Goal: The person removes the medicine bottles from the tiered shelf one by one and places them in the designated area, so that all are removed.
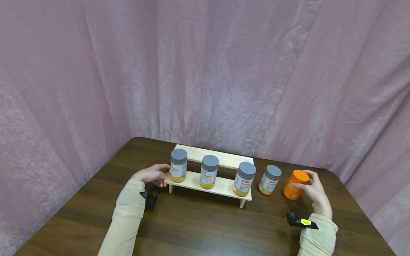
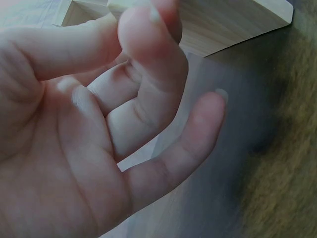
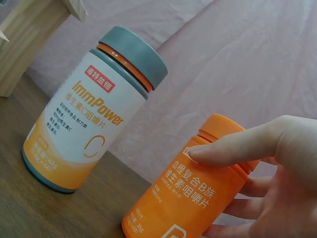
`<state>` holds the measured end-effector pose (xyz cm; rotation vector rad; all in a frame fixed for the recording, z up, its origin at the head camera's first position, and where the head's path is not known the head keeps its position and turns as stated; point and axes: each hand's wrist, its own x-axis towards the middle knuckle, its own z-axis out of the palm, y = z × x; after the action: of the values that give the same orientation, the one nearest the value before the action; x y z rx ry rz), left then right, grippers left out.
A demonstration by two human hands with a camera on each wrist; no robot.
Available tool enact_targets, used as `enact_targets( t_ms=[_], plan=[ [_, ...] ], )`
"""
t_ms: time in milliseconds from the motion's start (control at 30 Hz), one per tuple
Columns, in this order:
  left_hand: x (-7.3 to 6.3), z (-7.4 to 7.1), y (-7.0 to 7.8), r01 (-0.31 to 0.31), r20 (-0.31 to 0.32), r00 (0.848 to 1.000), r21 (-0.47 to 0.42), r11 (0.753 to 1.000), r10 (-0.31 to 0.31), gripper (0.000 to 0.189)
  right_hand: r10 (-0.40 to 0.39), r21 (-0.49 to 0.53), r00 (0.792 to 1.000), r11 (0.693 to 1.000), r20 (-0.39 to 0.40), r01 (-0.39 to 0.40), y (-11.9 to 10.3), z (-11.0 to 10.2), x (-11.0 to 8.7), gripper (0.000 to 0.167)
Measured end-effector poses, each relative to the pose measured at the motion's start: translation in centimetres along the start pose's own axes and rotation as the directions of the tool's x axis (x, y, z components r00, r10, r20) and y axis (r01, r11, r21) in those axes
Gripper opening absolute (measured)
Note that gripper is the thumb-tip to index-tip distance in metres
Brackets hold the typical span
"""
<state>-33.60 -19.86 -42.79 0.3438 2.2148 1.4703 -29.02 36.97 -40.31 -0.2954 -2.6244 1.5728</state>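
Observation:
My right hand point(image 1: 315, 192) grips an orange vitamin bottle point(image 1: 292, 190) that stands at the table's right; the right wrist view shows the thumb across its label and the other fingers behind. Just left of it, a grey-capped vitamin bottle point(image 3: 84, 114) stands on the table. At the other side, my left hand point(image 1: 153, 175) pinches the left end of a two-tier wooden shelf point(image 1: 221, 185), beside a grey-capped bottle point(image 1: 178, 167) on the lower tier. Further along that tier stand a second such bottle point(image 1: 209, 172) and a third point(image 1: 244, 179).
The upper tier point(image 1: 211, 156) of the shelf rises behind the three bottles. A dark wooden table point(image 1: 205, 220) carries everything. Pink curtains point(image 1: 224, 78) hang close behind its back edge and along the sides.

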Motion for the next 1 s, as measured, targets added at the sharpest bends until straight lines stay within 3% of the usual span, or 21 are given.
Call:
enact_targets(
  t_ms=[500, 700, 1000],
  plan=[
    [0.0, 0.0, 0.0, 0.002, 0.007, 1.0, 0.006, 1.0, -0.002, 0.048, -0.012, 0.026, 0.999, 1.0, 0.051, 0.011, 0.0, -0.1, -0.2, 0.089],
    [0.0, -0.1, 0.2, -0.002, 0.004, 1.0, 0.002, 1.0, 0.002, 0.049, -0.042, 0.028, 0.999, 0.999, 0.029, 0.041, -0.9, -0.8, -0.7, 0.09],
    [0.3, -0.1, -0.2, 0.001, 0.01, 1.0, 0.008, 1.0, -0.001, 0.049, -0.125, -0.083, 0.991, 0.989, -0.04, 0.121, -2.3, -1.6, -1.8, 0.084]
  ],
)
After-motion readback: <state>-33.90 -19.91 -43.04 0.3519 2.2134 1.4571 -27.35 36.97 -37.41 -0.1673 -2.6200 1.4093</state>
